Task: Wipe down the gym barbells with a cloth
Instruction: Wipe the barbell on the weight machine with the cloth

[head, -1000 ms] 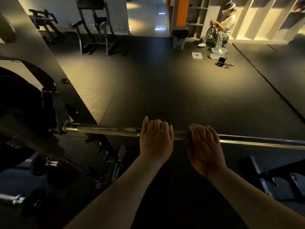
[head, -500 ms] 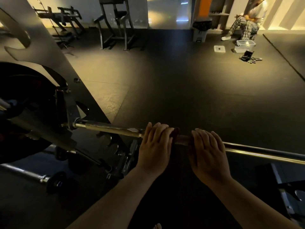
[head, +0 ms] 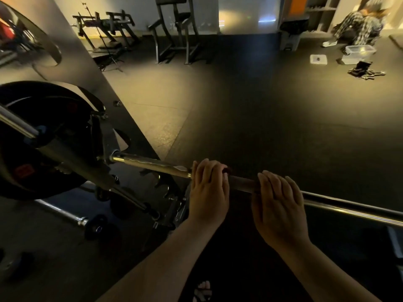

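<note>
A steel barbell (head: 150, 164) lies across the view, held at its left end in a rack. Both my hands are on its middle. My left hand (head: 209, 190) wraps over the bar with fingers curled; a small dark red edge, perhaps the cloth (head: 226, 171), shows at its fingertips. My right hand (head: 278, 203) grips the bar just to the right, fingers folded over it. A short stretch of bar (head: 242, 183) shows between the hands. The bar (head: 353, 205) runs on to the right edge, shiny.
A black weight plate (head: 32, 144) and the rack's upright (head: 82, 162) stand at the left. Another bar (head: 65, 214) lies on the floor below. A seated person (head: 359, 25), a plastic box (head: 357, 53) and small items are far right; benches (head: 174, 33) stand at the back.
The camera has shifted closer and leftward, so rack and plate loom larger. Both hands stay on the bar, with a slightly wider gap between them.
</note>
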`<state>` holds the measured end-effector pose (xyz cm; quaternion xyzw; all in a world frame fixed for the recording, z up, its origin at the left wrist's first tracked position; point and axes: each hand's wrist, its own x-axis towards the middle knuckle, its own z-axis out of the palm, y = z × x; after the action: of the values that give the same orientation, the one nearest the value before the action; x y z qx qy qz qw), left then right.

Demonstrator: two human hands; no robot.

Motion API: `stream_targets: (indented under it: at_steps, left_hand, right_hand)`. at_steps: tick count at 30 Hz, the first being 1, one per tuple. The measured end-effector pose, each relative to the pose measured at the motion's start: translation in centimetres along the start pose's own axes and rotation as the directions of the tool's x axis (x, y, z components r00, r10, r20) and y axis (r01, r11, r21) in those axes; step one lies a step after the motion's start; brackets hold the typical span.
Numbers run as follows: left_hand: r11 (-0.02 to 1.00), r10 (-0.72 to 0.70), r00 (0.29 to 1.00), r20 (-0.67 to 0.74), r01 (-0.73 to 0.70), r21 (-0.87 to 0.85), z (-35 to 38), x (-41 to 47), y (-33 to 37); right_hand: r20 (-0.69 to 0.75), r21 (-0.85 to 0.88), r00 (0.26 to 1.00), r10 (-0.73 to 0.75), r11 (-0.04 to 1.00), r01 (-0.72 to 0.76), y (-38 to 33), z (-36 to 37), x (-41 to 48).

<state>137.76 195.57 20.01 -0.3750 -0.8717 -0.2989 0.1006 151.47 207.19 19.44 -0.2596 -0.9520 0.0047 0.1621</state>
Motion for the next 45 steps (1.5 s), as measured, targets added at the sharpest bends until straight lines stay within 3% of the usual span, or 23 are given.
stream_targets:
  at_steps: [2, 6, 8, 14, 16, 19, 21, 24, 28, 31, 34, 37, 40, 45]
  left_hand:
    - [0.997, -0.053, 0.998, 0.018, 0.054, -0.045, 1.1, -0.2, 1.8]
    - [0.973, 0.225, 0.961, 0.161, -0.23, 0.014, 1.1, -0.4, 2.0]
    - [0.953, 0.293, 0.942, 0.164, -0.301, 0.027, 0.2, 0.2, 0.0]
    - [1.0, -0.025, 0.999, 0.035, 0.025, -0.006, -0.3, 0.0, -0.5]
    - [0.999, 0.03, 0.997, 0.071, -0.028, -0.03, 0.4, 0.0, 1.4]
    - [0.96, 0.275, 0.941, 0.196, -0.278, -0.009, 0.2, -0.1, 2.0]
    - [0.932, 0.351, 0.912, 0.214, -0.363, 0.02, -0.3, 0.6, -0.2]
    - [0.963, 0.254, 0.961, 0.107, -0.262, 0.065, -1.1, 0.7, -3.4]
    - [0.999, 0.043, 0.996, 0.084, -0.044, 0.013, -0.3, -0.3, -1.4]
    - [0.992, 0.128, 0.985, 0.117, -0.126, -0.028, -0.4, 0.0, -2.0]
    - [0.962, 0.259, 0.955, 0.141, -0.268, 0.045, -1.8, 0.9, -5.7]
    - [0.989, 0.123, 0.99, 0.071, -0.128, 0.07, -2.7, 1.0, -7.4]
    - [1.0, 0.008, 0.998, 0.069, -0.008, -0.007, -2.1, 0.8, -5.3]
    - [0.969, 0.234, 0.964, 0.129, -0.243, 0.056, -2.9, 1.4, -7.8]
  right_hand:
    - [0.036, -0.011, 0.999, -0.002, 1.0, 0.002, 0.1, -0.1, 0.0]
    - [0.073, -0.056, 0.997, -0.017, 0.998, 0.021, 0.2, -0.1, -0.1]
    - [0.044, -0.049, 0.999, -0.005, 0.999, 0.007, 0.1, -0.1, 0.0]
    - [-0.001, -0.047, 0.998, 0.058, 0.997, -0.058, -0.8, -0.2, 0.3]
    - [0.018, -0.046, 0.998, 0.052, 0.998, -0.051, -0.8, 0.0, 0.2]
    - [0.007, -0.047, 1.0, 0.019, 0.999, -0.019, -0.6, 0.1, 0.1]
    - [-0.015, -0.036, 1.0, 0.025, 0.999, -0.025, -0.5, 0.0, 0.1]
    - [-0.032, 0.008, 0.995, 0.092, 0.996, -0.092, -1.3, 0.1, 0.3]
    - [0.032, 0.097, 0.966, 0.258, 0.961, -0.26, -2.7, -0.6, 1.4]
    - [0.127, -0.018, 0.98, 0.154, 0.988, -0.153, -3.9, -0.8, 2.0]
    - [0.117, -0.034, 0.991, 0.068, 0.997, -0.065, -6.1, -0.2, 2.8]
    - [0.098, 0.006, 0.984, 0.147, 0.989, -0.148, -7.4, -0.3, 3.4]
    - [0.124, -0.018, 0.988, 0.093, 0.996, -0.091, -7.0, 0.1, 3.0]
    - [0.09, -0.026, 0.992, 0.09, 0.996, -0.088, -7.2, -0.3, 3.0]
